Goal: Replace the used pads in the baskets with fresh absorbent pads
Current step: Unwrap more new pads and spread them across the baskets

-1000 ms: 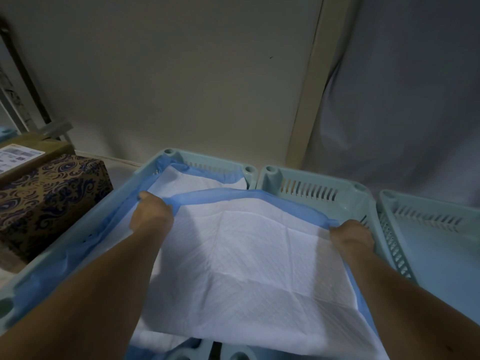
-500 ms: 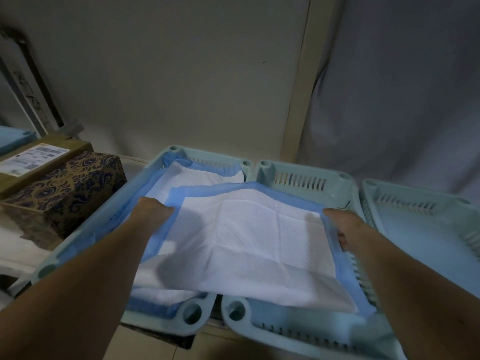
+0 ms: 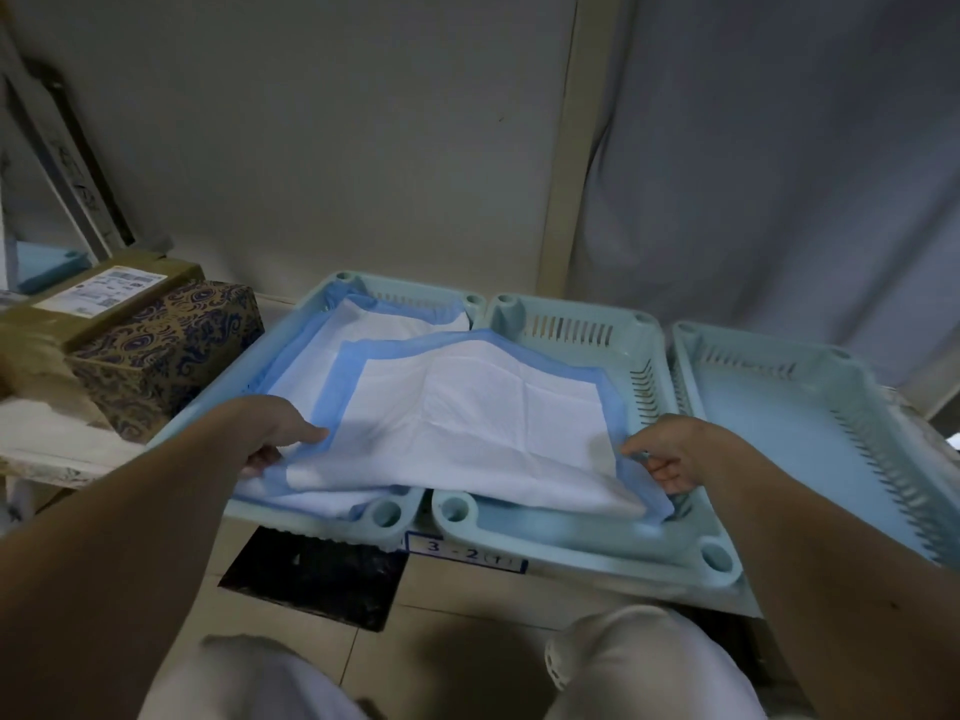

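Both hands, left (image 3: 275, 433) and right (image 3: 670, 449), pinch a pad (image 3: 467, 423) over two baskets (image 3: 571, 324) mid-frame; boxes (image 3: 166, 350) left, grey wall (image 3: 311, 148) behind, tiled floor (image 3: 457, 605) below.

smooth pale plastic baskets (image 3: 582, 324), soft quilted matt pad (image 3: 467, 407), patterned paper-wrapped box (image 3: 171, 350).

Left basket (image 3: 291, 350) floor under pads, shelf label (image 3: 467, 558) digits blurred
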{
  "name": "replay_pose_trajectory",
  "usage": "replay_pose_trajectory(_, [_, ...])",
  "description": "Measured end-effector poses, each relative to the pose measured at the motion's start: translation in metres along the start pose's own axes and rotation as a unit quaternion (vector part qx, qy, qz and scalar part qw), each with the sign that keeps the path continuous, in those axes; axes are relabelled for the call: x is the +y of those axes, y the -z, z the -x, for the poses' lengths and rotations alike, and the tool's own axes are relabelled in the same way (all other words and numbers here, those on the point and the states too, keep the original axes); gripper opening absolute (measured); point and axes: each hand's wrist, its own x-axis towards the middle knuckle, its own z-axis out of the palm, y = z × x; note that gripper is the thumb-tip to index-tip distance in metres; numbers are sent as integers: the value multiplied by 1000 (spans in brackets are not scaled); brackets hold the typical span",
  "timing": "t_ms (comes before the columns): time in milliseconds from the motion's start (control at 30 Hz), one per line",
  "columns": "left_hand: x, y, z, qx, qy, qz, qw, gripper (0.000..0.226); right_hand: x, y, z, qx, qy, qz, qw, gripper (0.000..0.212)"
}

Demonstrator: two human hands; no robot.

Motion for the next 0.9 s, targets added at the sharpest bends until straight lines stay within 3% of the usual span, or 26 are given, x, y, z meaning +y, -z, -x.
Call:
replay_pose_trajectory(167, [-2, -8, 20, 17, -19, -63, 998, 42, 4, -7, 14, 16, -1, 135, 991, 22])
replay_pose_trajectory(333, [-9, -8, 25, 28, 22, 106, 994, 38, 6, -13, 24, 31, 10, 204, 978, 26])
replay_pose_trajectory(433, [-13, -5, 27, 29, 23, 244, 969, 55, 8, -16, 34, 36, 9, 236, 971, 33])
replay_pose_trajectory(533, [-15, -7, 29, 30, 21, 303, 952, 61, 10, -18, 43, 43, 5, 252, 967, 35])
replay_pose_trajectory(800, [-26, -13, 24, 42, 1, 320, 946, 56, 16, -20, 57, 18, 5, 114, 993, 39])
replay_pose_trajectory(900, [-30, -11, 22, 31, -1, 318, 948, 42, 25, -19, 49, 21, -31, 50, 998, 21])
